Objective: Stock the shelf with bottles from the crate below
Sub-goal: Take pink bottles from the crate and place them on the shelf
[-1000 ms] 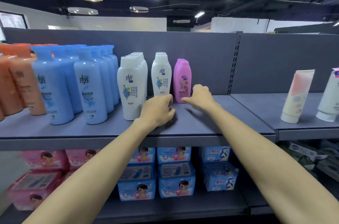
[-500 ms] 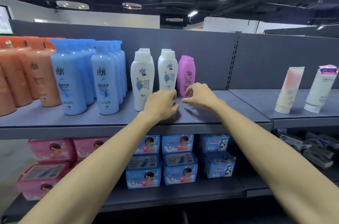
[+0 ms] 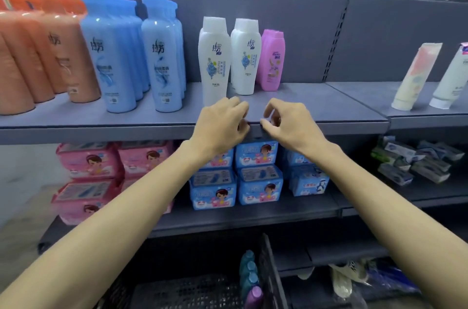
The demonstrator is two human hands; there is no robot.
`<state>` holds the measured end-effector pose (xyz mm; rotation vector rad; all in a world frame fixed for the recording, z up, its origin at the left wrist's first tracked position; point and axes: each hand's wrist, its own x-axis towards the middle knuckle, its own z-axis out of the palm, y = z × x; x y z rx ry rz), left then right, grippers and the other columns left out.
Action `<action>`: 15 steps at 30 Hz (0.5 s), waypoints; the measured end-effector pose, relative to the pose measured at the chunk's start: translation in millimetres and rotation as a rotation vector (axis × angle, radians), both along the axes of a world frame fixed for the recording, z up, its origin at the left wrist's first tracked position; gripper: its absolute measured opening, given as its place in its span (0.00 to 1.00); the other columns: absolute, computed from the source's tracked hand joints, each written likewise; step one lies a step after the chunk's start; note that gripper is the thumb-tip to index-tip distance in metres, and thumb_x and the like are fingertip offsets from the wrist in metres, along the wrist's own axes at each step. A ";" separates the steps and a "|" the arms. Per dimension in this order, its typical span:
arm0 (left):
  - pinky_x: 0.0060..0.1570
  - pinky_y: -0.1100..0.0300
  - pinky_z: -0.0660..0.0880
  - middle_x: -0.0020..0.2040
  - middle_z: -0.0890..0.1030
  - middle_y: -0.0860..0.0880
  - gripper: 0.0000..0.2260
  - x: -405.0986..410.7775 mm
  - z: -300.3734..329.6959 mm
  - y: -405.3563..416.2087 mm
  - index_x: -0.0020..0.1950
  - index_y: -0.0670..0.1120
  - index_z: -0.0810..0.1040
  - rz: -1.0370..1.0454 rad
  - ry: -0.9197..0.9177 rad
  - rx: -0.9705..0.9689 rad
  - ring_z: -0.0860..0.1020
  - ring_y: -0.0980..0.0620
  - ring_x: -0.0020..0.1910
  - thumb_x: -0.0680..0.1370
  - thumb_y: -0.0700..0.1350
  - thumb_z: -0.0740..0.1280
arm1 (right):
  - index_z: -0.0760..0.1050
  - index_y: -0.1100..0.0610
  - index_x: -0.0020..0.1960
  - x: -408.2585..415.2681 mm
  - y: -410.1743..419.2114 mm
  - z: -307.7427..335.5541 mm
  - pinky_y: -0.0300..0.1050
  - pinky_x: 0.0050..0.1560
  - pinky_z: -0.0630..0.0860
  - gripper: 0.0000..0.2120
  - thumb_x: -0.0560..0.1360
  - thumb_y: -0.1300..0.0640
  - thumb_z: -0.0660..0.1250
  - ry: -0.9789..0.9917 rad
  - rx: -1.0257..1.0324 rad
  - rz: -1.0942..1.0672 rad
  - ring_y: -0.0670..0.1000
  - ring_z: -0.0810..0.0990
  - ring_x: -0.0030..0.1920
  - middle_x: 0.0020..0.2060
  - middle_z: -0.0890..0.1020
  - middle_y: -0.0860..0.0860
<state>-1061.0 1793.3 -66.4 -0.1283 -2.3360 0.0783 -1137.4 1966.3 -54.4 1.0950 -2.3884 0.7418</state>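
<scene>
On the grey top shelf (image 3: 316,111) stand rows of orange bottles (image 3: 38,55), blue bottles (image 3: 114,55), two rows of white bottles (image 3: 215,60) and a pink bottle row (image 3: 273,60). My left hand (image 3: 222,126) and my right hand (image 3: 286,124) hover side by side at the shelf's front edge, in front of the white bottles, fingers curled loosely and holding nothing. At the bottom a black crate (image 3: 187,291) holds teal bottles (image 3: 249,273) and a purple bottle (image 3: 254,296) along its right wall.
Two tubes (image 3: 415,76) lean on the shelf section to the right. Pink packs (image 3: 88,177) and blue packs (image 3: 238,182) fill the shelf below. Flat packets (image 3: 410,159) lie at the lower right.
Both hands have drawn back from the white and pink bottles to the shelf's front edge. The view has tilted down, and the crate has come into sight.
</scene>
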 end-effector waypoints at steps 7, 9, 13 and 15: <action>0.25 0.59 0.62 0.36 0.73 0.50 0.06 24.5 -52.9 3.4 0.43 0.45 0.73 -0.025 -0.004 -0.066 0.73 0.47 0.36 0.70 0.46 0.66 | 0.74 0.53 0.48 30.9 7.8 -49.8 0.49 0.43 0.78 0.08 0.74 0.52 0.71 -0.054 0.065 0.050 0.47 0.78 0.35 0.35 0.80 0.45; 0.25 0.60 0.61 0.35 0.73 0.50 0.07 28.4 -68.5 2.2 0.42 0.44 0.73 -0.014 -0.046 -0.042 0.73 0.46 0.35 0.70 0.46 0.66 | 0.73 0.52 0.48 33.8 9.4 -64.0 0.49 0.43 0.78 0.08 0.75 0.51 0.70 -0.087 0.103 0.045 0.46 0.78 0.35 0.35 0.81 0.44; 0.25 0.59 0.63 0.34 0.73 0.50 0.06 33.8 -95.1 -0.3 0.42 0.44 0.73 0.011 -0.113 0.019 0.73 0.46 0.34 0.70 0.44 0.67 | 0.74 0.52 0.50 38.2 11.5 -88.7 0.50 0.44 0.79 0.08 0.75 0.51 0.69 -0.156 0.157 0.045 0.47 0.80 0.35 0.35 0.81 0.45; 0.25 0.60 0.62 0.34 0.73 0.50 0.05 35.5 -106.9 -0.8 0.41 0.44 0.72 0.024 -0.133 0.034 0.74 0.45 0.33 0.69 0.44 0.66 | 0.75 0.53 0.50 39.0 11.6 -99.2 0.50 0.44 0.79 0.08 0.75 0.51 0.70 -0.165 0.175 0.036 0.48 0.80 0.36 0.34 0.80 0.44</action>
